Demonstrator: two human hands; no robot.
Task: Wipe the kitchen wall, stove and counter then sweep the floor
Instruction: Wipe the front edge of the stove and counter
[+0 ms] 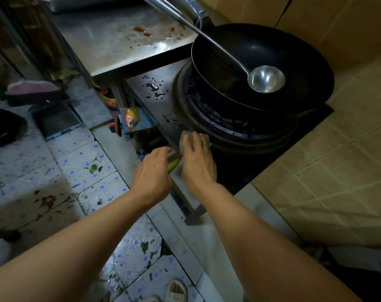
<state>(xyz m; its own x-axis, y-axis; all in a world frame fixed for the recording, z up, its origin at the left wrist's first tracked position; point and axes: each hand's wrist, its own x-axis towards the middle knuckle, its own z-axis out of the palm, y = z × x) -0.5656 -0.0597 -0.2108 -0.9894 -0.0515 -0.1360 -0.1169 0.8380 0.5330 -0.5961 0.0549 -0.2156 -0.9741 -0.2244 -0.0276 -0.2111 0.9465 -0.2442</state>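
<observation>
1. At the near left edge of the stove [163, 110], the right hand [198, 164] presses a cloth [186, 139] flat on the metal, fingers straight and spread over it; the cloth sits under the fingertips, just beside the burner ring [233, 136].
2. Just left of it, the left hand [151, 177] hovers at the stove's front edge, fingers loosely curled downward; whether it grips anything there I cannot tell, though a yellow-green object [174, 165] shows between the two hands.
3. Judging by this, the stove-wiping step is in hand; water drops [154, 87] lie farther along the stove top, so the next stroke likely calls for pushing the cloth away toward them, keeping it flat and skirting the burner.
4. A black wok [294, 62] sits on the burner with a steel ladle [265, 78] resting in it; wiping close to the ring risks nudging the wok, I would guess.
5. Farther off, the steel counter [111, 44] carries reddish sauce spots [142, 31] and looks not yet wiped; the tiled wall [337, 171] lies to the right.
6. Down on the left, the floor [76, 171] is strewn with leaf scraps and smears; sweeping seems well ahead.
</observation>
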